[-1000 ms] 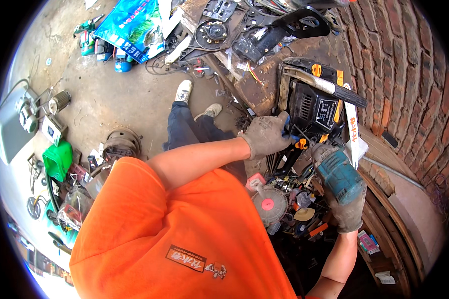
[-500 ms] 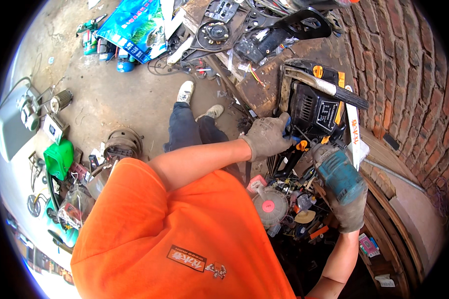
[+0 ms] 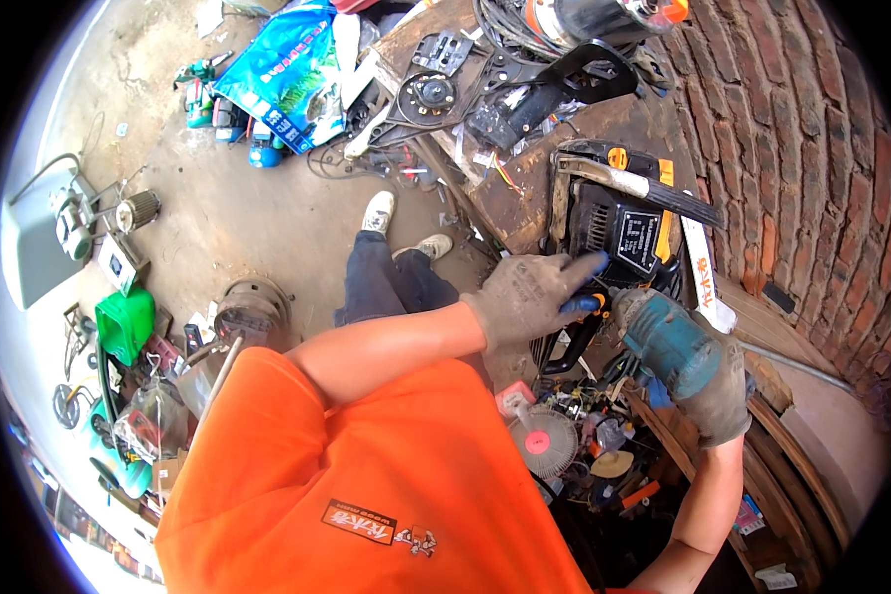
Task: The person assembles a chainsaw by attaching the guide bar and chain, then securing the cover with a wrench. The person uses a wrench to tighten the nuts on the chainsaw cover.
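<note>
A black chainsaw (image 3: 600, 226) with yellow-orange parts lies on the wooden bench, its white guide bar (image 3: 701, 272) on the brick-wall side. My left hand (image 3: 527, 300), in a grey work glove with blue fingertips, reaches to the saw's near side. Its index finger stretches along the body and another finger sits apart below, close to an orange part; nothing shows between them. In my gloved right hand (image 3: 720, 401) is a teal power driver (image 3: 675, 348), gripped from behind. The driver's nose points at the saw's near end; its tip is hidden.
Beyond the saw, the wooden bench (image 3: 535, 198) carries black machine parts and cables. A brick wall (image 3: 792, 168) rises at right. Below the saw are a small round fan (image 3: 544, 442) and jumbled parts. On the floor at left stand a green bin (image 3: 124, 325) and a wheel rim (image 3: 252, 312).
My left index finger has extended along the saw body, and the fingers have spread apart. My right hand and the driver have shifted slightly. The whole view has moved a little.
</note>
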`<state>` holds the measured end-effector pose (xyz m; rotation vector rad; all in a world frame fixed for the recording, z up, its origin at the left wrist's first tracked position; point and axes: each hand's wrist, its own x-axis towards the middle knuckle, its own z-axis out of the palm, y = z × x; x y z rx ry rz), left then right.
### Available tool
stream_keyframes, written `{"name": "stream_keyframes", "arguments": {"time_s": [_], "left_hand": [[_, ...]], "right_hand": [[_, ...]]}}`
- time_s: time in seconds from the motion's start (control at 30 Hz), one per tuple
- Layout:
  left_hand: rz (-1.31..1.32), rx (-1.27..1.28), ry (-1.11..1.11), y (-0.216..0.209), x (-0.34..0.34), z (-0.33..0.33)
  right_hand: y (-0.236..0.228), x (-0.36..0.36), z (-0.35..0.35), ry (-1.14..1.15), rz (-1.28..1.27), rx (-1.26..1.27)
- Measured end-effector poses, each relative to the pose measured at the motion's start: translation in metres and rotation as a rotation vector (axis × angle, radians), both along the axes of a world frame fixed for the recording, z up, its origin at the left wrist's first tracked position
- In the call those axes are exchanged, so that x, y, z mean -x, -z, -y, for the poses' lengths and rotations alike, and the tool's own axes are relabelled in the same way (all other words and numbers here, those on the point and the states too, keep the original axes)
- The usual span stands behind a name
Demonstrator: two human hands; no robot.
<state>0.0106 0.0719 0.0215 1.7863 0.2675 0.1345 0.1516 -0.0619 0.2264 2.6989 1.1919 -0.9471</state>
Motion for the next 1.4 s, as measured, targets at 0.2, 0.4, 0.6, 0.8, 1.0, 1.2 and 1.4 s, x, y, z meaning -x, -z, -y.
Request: {"name": "stream_keyframes", "arguments": {"time_s": [0.2, 0.4, 0.6, 0.8, 1.0, 1.2, 1.4], "left_hand": [[0.366, -0.172, 0.01, 0.016, -0.015, 0.01], [0.347, -0.29, 0.056, -0.064, -0.01, 0.01], [-0.158, 0.28, -0.056, -0.097, -0.004, 0.037], [-0.285, 0.879, -0.055, -0.076, 0.002, 0.022], [-0.243, 0.486, 0.167, -0.106, -0.024, 0.008], [-0.37, 0.509, 0.333, -0.104, -0.056, -0.031], [-0.216, 0.948, 0.384, -0.088, -0.073, -0.06]], "right_hand": [[-0.019, -0.006, 0.017, -0.351, 0.283, -0.18], [-0.001, -0.018, 0.115, 0.378, -0.297, -0.48], [0.062, 0.003, 0.211, 0.976, -0.718, -0.738], [0.093, 0.027, 0.248, 1.104, -0.788, -0.926], [0.131, 0.052, 0.294, 1.051, -0.649, -0.942], [0.095, 0.053, 0.237, 0.208, 0.319, -0.474], [0.081, 0.06, 0.184, 0.199, 0.615, -0.272]]}}
